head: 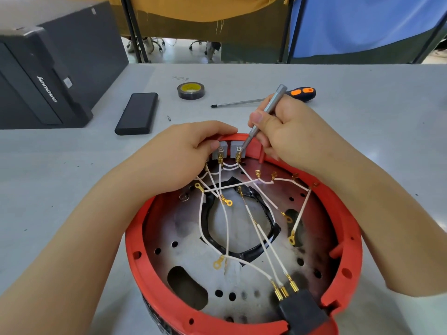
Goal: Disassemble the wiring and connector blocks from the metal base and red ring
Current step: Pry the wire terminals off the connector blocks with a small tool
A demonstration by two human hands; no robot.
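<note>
Wires [227, 228], thin and white with gold ring and spade ends, cross loosely over a round metal base [193, 259] full of holes, with a black-edged opening in its middle; a red ring [137, 257] frames the base, and the whole piece lies on the bench [362, 131] close in front of the person; two grey connector blocks [228, 149] sit side by side at the ring's far edge, each with a gold end pushed in from below; a black plug [302, 310] at the near rim holds three more gold ends.

Left hand [183, 158] rests over the far left rim, its grip curled and its fingertips pinching the left block; right hand [287, 134] has its grip closed round a slim grey metal tool [264, 117], held like a pen, its tip down on the right block's top.

Farther back on the grey bench lie an orange-and-black screwdriver [263, 99], a roll of dark tape [191, 90], a flat black case [137, 113] and a black computer box [46, 68] at the left; beyond hang yellow cloth [200, 8] and blue cloth [362, 22].
</note>
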